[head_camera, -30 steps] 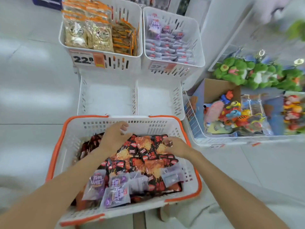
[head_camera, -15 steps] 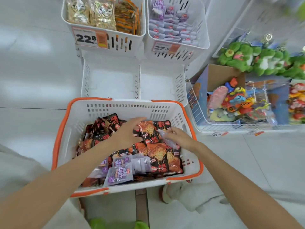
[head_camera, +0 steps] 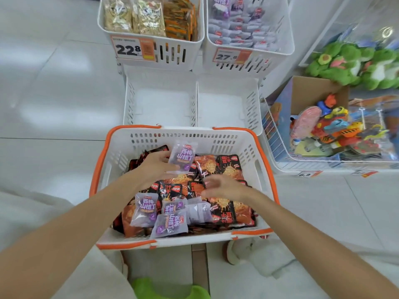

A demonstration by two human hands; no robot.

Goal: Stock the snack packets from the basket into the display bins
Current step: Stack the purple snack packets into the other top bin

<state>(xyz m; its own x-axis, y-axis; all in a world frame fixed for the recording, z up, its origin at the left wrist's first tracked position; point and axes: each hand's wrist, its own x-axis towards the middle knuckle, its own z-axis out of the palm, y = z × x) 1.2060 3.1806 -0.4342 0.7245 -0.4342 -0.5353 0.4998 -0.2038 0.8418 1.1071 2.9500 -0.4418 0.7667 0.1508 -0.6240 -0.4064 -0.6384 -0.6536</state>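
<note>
A white basket with an orange rim (head_camera: 262,145) sits on the floor, full of black-and-orange snack packets (head_camera: 228,167) and pale purple packets (head_camera: 144,209). My left hand (head_camera: 154,167) pinches one purple packet (head_camera: 183,155) upright above the far side of the pile. My right hand (head_camera: 222,186) hovers over the black packets with its fingers loosely spread and blurred, holding nothing. Beyond the basket stand two lower white display bins (head_camera: 160,104), (head_camera: 226,104) with nothing in them. Above them, one upper bin (head_camera: 248,61) holds purple packets.
The upper left bin (head_camera: 168,52) holds tan and orange packets behind a 22.8 price tag. A wire bin with boxed toys (head_camera: 274,152) stands to the right, green plush toys (head_camera: 345,67) above it. White tiled floor lies to the left.
My left hand has lifted a purple packet out of the pile, passed from my right hand. My right hand has let go and drawn back over the black packets. The view has tilted down.
</note>
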